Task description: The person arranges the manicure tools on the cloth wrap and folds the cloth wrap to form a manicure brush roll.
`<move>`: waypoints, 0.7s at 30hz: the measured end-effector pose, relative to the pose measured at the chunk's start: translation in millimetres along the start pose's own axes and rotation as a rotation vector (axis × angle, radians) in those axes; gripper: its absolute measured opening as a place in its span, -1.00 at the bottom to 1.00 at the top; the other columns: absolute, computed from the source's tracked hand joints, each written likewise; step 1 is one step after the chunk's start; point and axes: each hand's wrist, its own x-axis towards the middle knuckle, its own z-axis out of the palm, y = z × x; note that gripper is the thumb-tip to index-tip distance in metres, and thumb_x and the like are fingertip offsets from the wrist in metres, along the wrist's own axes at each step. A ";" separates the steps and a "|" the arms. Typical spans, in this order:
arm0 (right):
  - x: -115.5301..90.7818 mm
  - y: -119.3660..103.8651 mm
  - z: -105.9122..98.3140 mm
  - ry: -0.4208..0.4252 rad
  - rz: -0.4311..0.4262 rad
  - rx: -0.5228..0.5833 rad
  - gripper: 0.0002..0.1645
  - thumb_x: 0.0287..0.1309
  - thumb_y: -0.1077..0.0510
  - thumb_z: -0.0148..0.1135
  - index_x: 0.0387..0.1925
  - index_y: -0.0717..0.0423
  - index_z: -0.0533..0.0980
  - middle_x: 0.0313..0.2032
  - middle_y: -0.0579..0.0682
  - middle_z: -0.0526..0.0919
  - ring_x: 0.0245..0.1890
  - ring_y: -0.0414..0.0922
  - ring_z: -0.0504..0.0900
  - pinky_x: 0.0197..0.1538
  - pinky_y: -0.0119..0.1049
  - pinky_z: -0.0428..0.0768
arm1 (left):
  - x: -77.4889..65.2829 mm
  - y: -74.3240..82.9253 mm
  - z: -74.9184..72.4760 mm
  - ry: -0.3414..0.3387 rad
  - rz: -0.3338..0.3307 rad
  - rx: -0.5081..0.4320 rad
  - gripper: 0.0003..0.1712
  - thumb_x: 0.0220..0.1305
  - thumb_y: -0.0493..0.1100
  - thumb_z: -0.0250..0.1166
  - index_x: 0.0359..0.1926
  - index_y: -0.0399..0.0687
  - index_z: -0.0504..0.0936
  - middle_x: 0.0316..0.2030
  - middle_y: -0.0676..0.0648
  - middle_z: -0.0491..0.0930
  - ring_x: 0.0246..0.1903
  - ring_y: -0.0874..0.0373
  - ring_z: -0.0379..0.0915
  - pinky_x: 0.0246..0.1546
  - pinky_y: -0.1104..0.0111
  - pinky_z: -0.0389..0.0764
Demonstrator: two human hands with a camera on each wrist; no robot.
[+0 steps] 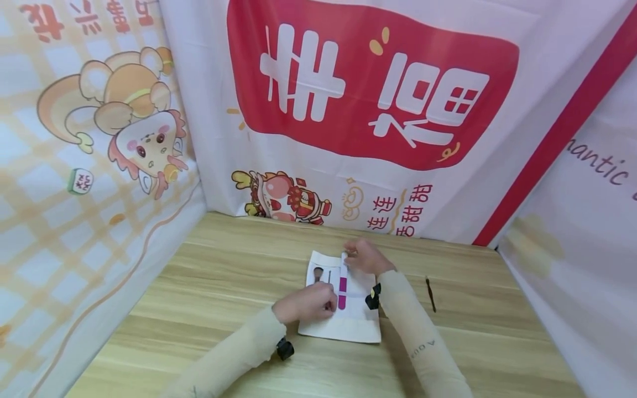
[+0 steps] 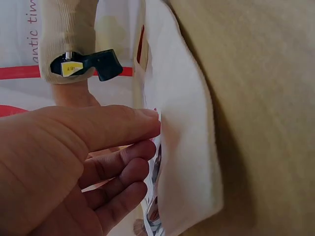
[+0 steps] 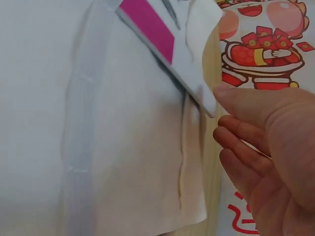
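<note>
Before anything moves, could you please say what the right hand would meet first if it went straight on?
The right hand would probably meet the magenta-banded strip, at its white end; whether they touch is unclear.

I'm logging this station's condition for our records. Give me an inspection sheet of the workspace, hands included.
Surface: wood-grain table.
Job's things: white pouch laid open, with a brush, a thin stick and a magenta-and-white strip.
Clutter: slim dark tool lying apart, right of the pouch.
Left hand: at the pouch's near half; whether it pinches the fabric is unclear.
Right hand: fingertips at the strip's far end; grip unclear.
Cables: nothing seen.
Surroundings: printed cloths hang left, right and ahead.
</note>
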 end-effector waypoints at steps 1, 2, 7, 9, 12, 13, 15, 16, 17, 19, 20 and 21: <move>-0.5 0.8 0.8 0.002 -0.007 0.000 -0.45 0.33 0.29 0.39 0.32 0.26 0.55 0.31 0.21 0.64 0.33 0.16 0.62 0.42 0.07 0.53 | -0.4 1.4 1.0 -0.002 0.001 0.003 -0.90 0.28 -0.30 0.43 -0.23 -0.08 0.85 -0.31 0.02 0.73 -0.29 0.32 0.50 -0.11 0.53 0.57; -1.2 1.6 1.6 0.005 -0.009 0.001 -0.48 0.33 0.29 0.39 0.29 0.24 0.57 0.29 0.19 0.66 0.31 0.15 0.64 0.41 0.07 0.54 | -0.7 2.9 1.6 -0.004 0.003 0.006 -0.91 0.29 -0.29 0.44 -0.23 -0.08 0.85 -0.31 0.03 0.72 -0.29 0.32 0.50 -0.10 0.53 0.57; -2.3 6.1 6.5 0.027 -0.023 -0.012 -0.57 0.31 0.32 0.40 0.20 0.20 0.64 0.13 0.11 0.76 0.15 0.04 0.71 0.33 0.02 0.61 | -1.5 7.9 2.1 -0.011 0.011 -0.003 -0.91 0.29 -0.29 0.44 -0.24 -0.07 0.85 -0.32 0.05 0.72 -0.28 0.33 0.49 -0.08 0.51 0.57; -1.8 8.1 8.4 0.031 -0.017 -0.019 -0.56 0.30 0.31 0.41 0.20 0.18 0.64 0.11 0.08 0.77 0.12 -0.01 0.72 0.31 -0.02 0.63 | -1.4 8.5 2.9 -0.016 0.006 -0.010 -0.92 0.29 -0.29 0.43 -0.24 -0.06 0.84 -0.31 0.05 0.72 -0.28 0.34 0.47 -0.08 0.50 0.56; -1.2 10.0 10.1 0.036 -0.011 -0.022 -0.54 0.29 0.30 0.42 0.21 0.15 0.64 0.12 0.06 0.77 0.12 -0.02 0.72 0.31 -0.03 0.63 | -1.4 9.0 3.9 -0.023 -0.010 -0.016 -0.92 0.32 -0.28 0.42 -0.25 -0.04 0.83 -0.30 0.07 0.70 -0.27 0.36 0.45 -0.07 0.51 0.56; -1.2 9.8 10.1 0.034 -0.013 -0.019 -0.53 0.28 0.30 0.42 0.22 0.16 0.64 0.13 0.08 0.76 0.14 -0.01 0.72 0.32 -0.03 0.62 | -1.4 9.0 4.2 -0.025 -0.016 -0.023 -0.92 0.32 -0.28 0.42 -0.25 -0.04 0.83 -0.30 0.07 0.70 -0.27 0.36 0.44 -0.08 0.50 0.56; -1.5 9.0 9.9 0.032 -0.033 -0.017 -0.53 0.27 0.31 0.42 0.22 0.19 0.63 0.16 0.11 0.75 0.18 0.04 0.72 0.34 -0.01 0.61 | -1.9 9.2 4.1 -0.025 -0.027 -0.024 -0.92 0.32 -0.29 0.41 -0.25 -0.03 0.81 -0.29 0.08 0.68 -0.27 0.36 0.43 -0.09 0.50 0.56; -1.8 8.3 9.6 0.028 -0.048 -0.017 -0.53 0.27 0.31 0.42 0.21 0.21 0.63 0.17 0.14 0.74 0.20 0.07 0.71 0.35 0.01 0.60 | -2.0 9.0 4.2 -0.026 -0.032 -0.026 -0.92 0.32 -0.29 0.41 -0.26 -0.02 0.81 -0.29 0.08 0.68 -0.27 0.36 0.42 -0.09 0.50 0.55; -2.4 7.2 9.1 0.024 -0.061 -0.020 -0.52 0.27 0.31 0.42 0.22 0.23 0.62 0.19 0.15 0.74 0.21 0.09 0.71 0.35 0.01 0.60 | -2.2 8.8 4.2 -0.026 -0.038 -0.028 -0.92 0.32 -0.29 0.41 -0.26 -0.02 0.80 -0.29 0.08 0.67 -0.28 0.36 0.41 -0.10 0.50 0.55; -3.9 4.6 8.3 0.018 -0.100 -0.028 -0.53 0.27 0.33 0.42 0.21 0.28 0.62 0.18 0.19 0.73 0.22 0.13 0.70 0.35 0.03 0.60 | -2.6 8.2 4.3 -0.029 -0.044 -0.031 -0.91 0.32 -0.29 0.40 -0.27 -0.02 0.78 -0.29 0.08 0.66 -0.29 0.36 0.40 -0.11 0.50 0.54; -4.7 3.1 8.0 0.017 -0.113 -0.035 -0.54 0.27 0.33 0.41 0.20 0.29 0.62 0.17 0.20 0.73 0.21 0.14 0.71 0.34 0.04 0.61 | -2.7 8.0 4.1 -0.029 -0.044 -0.032 -0.91 0.33 -0.29 0.39 -0.27 -0.01 0.78 -0.30 0.08 0.66 -0.30 0.36 0.40 -0.12 0.50 0.54; -5.8 1.4 7.6 0.016 -0.122 -0.044 -0.54 0.27 0.33 0.41 0.20 0.31 0.62 0.16 0.22 0.74 0.20 0.14 0.71 0.33 0.04 0.61 | -2.6 7.6 4.1 -0.029 -0.044 -0.040 -0.91 0.33 -0.30 0.39 -0.28 -0.02 0.77 -0.30 0.08 0.65 -0.30 0.35 0.40 -0.13 0.50 0.53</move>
